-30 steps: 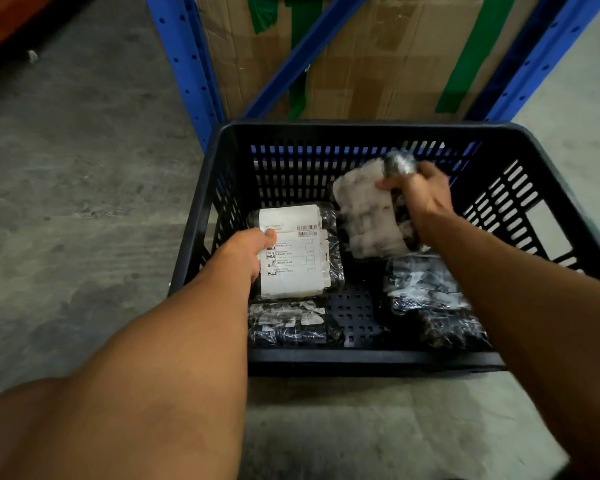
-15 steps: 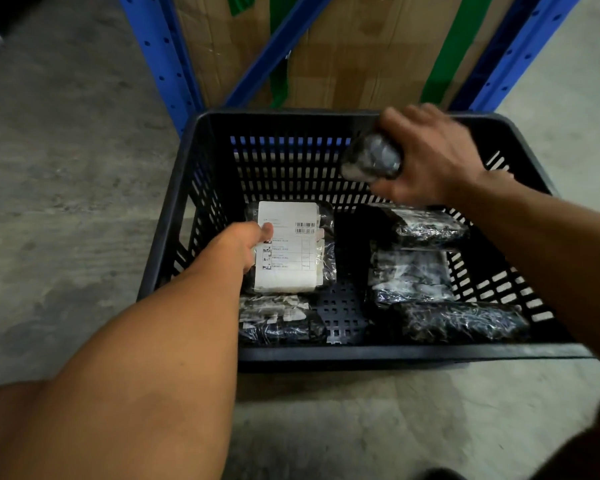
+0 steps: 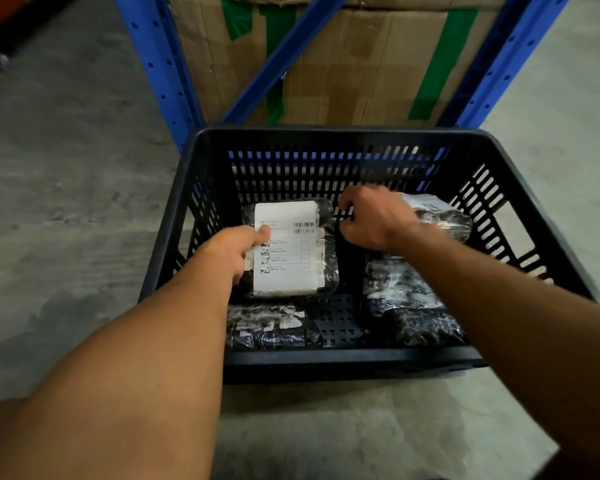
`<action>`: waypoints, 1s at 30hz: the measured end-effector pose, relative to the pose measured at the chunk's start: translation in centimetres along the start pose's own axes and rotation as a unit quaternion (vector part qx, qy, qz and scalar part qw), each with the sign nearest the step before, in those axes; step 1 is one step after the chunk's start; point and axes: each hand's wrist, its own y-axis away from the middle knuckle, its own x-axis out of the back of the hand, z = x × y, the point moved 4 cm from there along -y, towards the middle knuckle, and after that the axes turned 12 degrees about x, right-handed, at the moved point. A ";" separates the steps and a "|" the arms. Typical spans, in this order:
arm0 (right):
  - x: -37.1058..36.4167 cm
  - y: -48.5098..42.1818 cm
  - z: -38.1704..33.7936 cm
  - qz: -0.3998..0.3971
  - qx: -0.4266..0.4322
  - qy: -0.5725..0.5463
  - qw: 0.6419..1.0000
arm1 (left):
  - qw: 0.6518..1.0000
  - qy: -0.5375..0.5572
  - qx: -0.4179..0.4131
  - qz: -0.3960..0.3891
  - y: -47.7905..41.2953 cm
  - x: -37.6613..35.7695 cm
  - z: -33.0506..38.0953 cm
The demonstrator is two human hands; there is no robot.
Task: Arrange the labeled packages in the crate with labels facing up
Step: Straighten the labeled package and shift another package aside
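While your left hand (image 3: 238, 249) is pinning the labeled package (image 3: 289, 249) flat, label up, at the crate's (image 3: 340, 136) back left, your right hand (image 3: 371, 220) is curling loosely beside a second package (image 3: 440, 216) at back right; whether it is gripping, you cannot tell. Turn that label fully upward. Crate is sitting on grey concrete floor (image 3: 66, 188), facing blue racking (image 3: 160, 64) and a taped carton (image 3: 354, 60).

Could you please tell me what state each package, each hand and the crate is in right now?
Crate: upright on the floor, open top, partly filled.
Back-left package: flat, white label up.
Back-right package: a label partly shows on top.
Front-left package: flat, no full label showing.
Front-right package: flat, no label visible.
Left hand: pressing on the back-left package's edge.
Right hand: fingers curled, resting at the back-right package; grip unclear.
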 end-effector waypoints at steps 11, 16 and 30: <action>-8.0 0.2 -3.3 -0.172 -0.186 -0.251 0.934 | 1.000 0.014 0.014 0.008 0.7 1.5 -0.5; -8.7 0.5 -2.7 -0.162 -0.264 -0.410 0.858 | 0.999 -0.016 0.027 0.029 0.9 1.6 -0.9; -10.6 -0.6 -2.8 -0.216 -0.243 -0.414 0.850 | 0.997 -0.041 -0.015 0.062 -1.4 2.6 -0.4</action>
